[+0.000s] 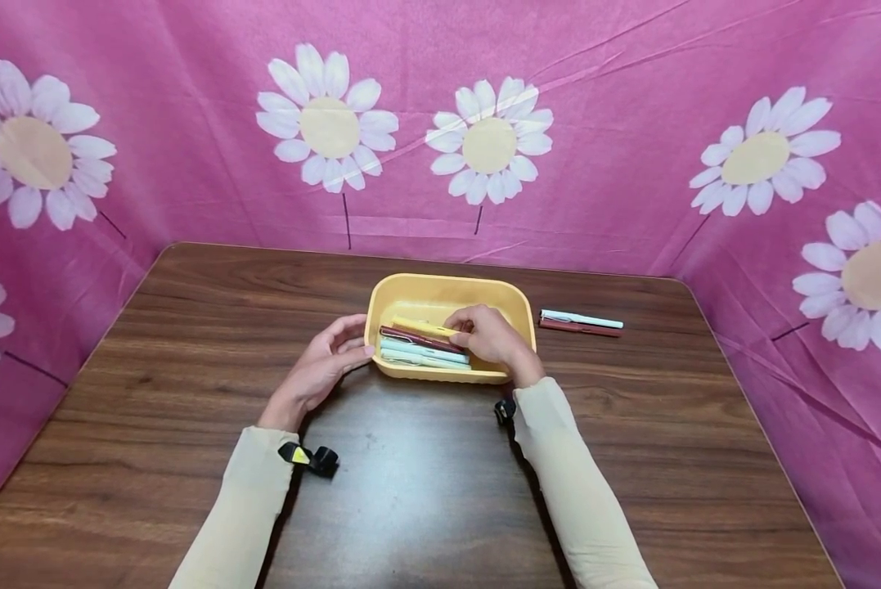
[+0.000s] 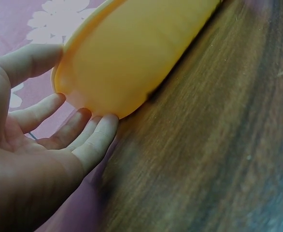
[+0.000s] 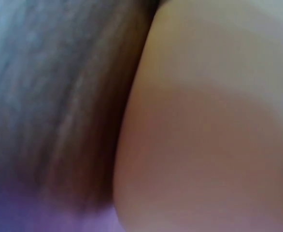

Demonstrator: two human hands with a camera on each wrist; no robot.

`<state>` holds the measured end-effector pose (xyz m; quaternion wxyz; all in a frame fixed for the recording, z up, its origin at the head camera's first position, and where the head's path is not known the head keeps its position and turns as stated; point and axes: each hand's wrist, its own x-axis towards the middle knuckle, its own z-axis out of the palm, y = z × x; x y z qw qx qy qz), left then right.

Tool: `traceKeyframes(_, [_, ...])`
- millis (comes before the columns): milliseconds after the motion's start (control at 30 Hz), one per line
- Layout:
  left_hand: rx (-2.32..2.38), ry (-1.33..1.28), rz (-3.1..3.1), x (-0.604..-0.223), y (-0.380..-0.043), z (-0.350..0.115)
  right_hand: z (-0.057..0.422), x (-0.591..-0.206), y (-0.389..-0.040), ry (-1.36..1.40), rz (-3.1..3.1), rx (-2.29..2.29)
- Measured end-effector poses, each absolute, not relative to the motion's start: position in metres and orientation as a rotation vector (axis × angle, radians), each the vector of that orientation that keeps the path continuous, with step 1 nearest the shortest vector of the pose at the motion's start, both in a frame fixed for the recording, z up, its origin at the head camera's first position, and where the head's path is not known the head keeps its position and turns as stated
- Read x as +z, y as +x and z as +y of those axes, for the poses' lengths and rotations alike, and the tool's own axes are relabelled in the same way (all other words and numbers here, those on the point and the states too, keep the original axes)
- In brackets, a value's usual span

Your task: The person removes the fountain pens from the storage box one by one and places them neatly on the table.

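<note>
We had a pink daisy-print cloth (image 1: 412,45) as backdrop, wood-grain worktop (image 1: 411,474) in front of it.

Yellow bin (image 1: 440,375) sat upright toward the worktop's far side. Looked like moulded plastic; we judged it light, fairly stiff, apt to slide if nudged. Best hold: end wall or rim.

Left hand (image 1: 321,368) was at the bin's left end, fingers spread and fairly straight, tips against the outer wall. Touching, not clamped, as we read the left wrist view.

Right hand (image 1: 490,337) reached inside over the right half, fingers curled, pinching the yellow pen (image 1: 420,326) by its right end. Right wrist view was too blurred to help.

Yellow pen lay farthest back in the bin; dark red pen (image 1: 411,337) next, then pale blue-green pens (image 1: 424,354) along the near wall. Pale blue pen (image 1: 583,319) and brown-red pen (image 1: 587,329) lay side by side on the worktop, just right of the bin.

Pens: we figured light, rigid, slick, prone to roll. Mid-barrel looked the steadiest hold; an end grip could let them tip.
</note>
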<state>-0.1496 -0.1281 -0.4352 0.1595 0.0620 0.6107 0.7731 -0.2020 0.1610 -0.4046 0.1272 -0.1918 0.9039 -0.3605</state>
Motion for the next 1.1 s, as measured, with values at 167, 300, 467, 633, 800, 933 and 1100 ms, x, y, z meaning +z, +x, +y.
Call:
traceKeyframes(167, [2.202, 0.179, 1.751, -0.436, -0.150, -0.128, 0.163, -0.402, -0.202, -0.595, 2.649, -1.106])
traceKeyframes(300, [2.198, 0.170, 1.752, -0.435, -0.150, -0.127, 0.166, -0.399, -0.201, -0.597, 2.636, -1.175])
traceKeyframes(467, [2.200, 0.159, 1.754, -0.432, -0.150, -0.127, 0.171, -0.394, -0.200, -0.591, 2.636, -1.216])
traceKeyframes(633, [2.203, 0.147, 1.749, -0.431, -0.150, -0.127, 0.178, -0.388, -0.199, -0.629, 2.653, -1.231])
traceKeyframes(800, [2.205, 0.143, 1.744, -0.431, -0.150, -0.126, 0.184, -0.383, -0.200, -0.665, 2.684, -1.252])
traceKeyframes(933, [2.208, 0.140, 1.742, -0.431, -0.150, -0.126, 0.189, -0.379, -0.200, -0.618, 2.731, -1.239])
traceKeyframes(1100, [2.213, 0.143, 1.735, -0.431, -0.149, -0.127, 0.197, -0.376, -0.199, -0.585, 2.755, -1.233])
